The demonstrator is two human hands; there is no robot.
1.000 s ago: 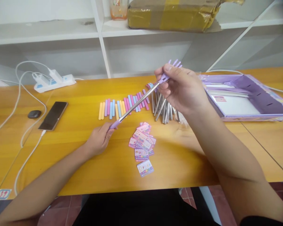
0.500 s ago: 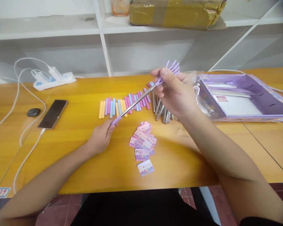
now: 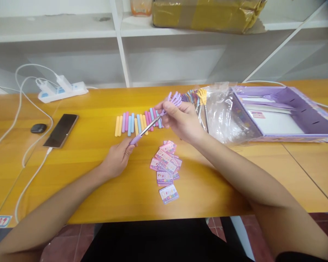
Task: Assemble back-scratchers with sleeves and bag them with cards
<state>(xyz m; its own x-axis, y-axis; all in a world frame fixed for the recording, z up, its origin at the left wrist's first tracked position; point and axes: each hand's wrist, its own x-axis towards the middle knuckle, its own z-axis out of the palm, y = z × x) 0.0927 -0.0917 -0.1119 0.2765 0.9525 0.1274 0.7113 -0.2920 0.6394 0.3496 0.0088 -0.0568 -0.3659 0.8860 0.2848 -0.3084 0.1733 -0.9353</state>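
Purple back scratcher held slantwise above table, just left of clear plastic bags. Left hand closed around handle, near end; right hand pinching neck below claw, far end. Cards scattered nearer, beneath.

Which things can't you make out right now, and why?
All in the head view:
- Print on cards: too small.
- Far right of the colored stick row: behind the right hand.
- Many metal rods: behind the right hand.
- Tops of taped box and orange container: upper edge.
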